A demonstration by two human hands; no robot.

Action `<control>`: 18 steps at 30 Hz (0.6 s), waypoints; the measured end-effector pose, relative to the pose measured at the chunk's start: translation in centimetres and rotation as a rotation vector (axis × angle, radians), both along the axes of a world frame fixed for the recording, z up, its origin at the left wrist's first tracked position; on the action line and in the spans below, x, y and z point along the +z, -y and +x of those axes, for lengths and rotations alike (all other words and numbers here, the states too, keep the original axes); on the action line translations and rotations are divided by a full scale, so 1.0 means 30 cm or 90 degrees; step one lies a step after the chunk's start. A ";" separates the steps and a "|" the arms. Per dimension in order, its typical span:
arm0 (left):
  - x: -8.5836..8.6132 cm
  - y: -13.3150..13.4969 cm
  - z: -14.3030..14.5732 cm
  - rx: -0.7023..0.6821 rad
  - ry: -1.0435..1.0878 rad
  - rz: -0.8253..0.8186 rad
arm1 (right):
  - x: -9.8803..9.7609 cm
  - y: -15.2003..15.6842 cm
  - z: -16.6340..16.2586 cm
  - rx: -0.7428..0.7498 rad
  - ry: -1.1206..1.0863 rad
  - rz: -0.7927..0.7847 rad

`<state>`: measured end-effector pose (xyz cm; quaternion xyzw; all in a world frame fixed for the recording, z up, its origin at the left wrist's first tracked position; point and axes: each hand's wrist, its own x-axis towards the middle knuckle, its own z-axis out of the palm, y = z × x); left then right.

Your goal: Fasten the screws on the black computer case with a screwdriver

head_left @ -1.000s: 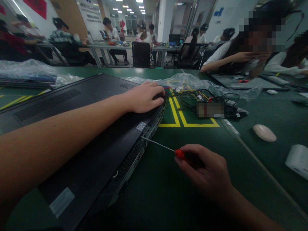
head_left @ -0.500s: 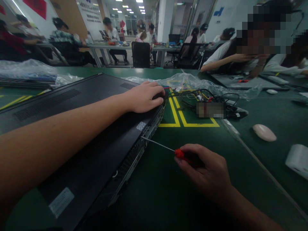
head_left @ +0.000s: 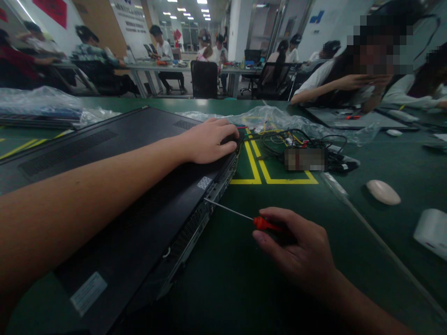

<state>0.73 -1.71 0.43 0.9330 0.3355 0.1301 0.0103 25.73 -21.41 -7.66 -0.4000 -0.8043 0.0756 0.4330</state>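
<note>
A black computer case (head_left: 139, 123) lies flat on the green table, its rear side with vents and metal slots facing right. My left hand (head_left: 211, 142) rests on its top near the far right corner, fingers apart, thumb by the edge. In my right hand (head_left: 296, 242) is a screwdriver (head_left: 263, 223) with a red handle and long thin shaft. Its tip meets the rear edge of the case, close to a small patterned sticker (head_left: 204, 182). Thumb and forefinger stand slightly away from the handle's front; the other fingers' grip is partly hidden.
Tangled black cables (head_left: 307, 144) lie beyond the case, with clear plastic wrap (head_left: 268, 116) behind them. To the right are a pale mouse-shaped object (head_left: 383, 192) and a white block-like object (head_left: 431, 232). A person (head_left: 324, 83) sits across the table; several others work farther back.
My right thumb and forefinger have loosened and spread from the screwdriver's handle, showing more red. The screwdriver's tip stays at the case edge. My left hand has not moved.
</note>
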 end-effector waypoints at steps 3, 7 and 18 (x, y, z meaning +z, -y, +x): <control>0.000 -0.001 -0.001 0.000 0.001 -0.002 | -0.010 -0.003 -0.002 0.012 -0.010 0.006; -0.001 -0.002 -0.002 -0.001 -0.003 0.004 | -0.015 -0.004 0.001 0.028 -0.008 -0.002; -0.004 -0.002 -0.002 -0.003 0.003 0.000 | -0.016 -0.003 0.008 0.025 -0.008 -0.006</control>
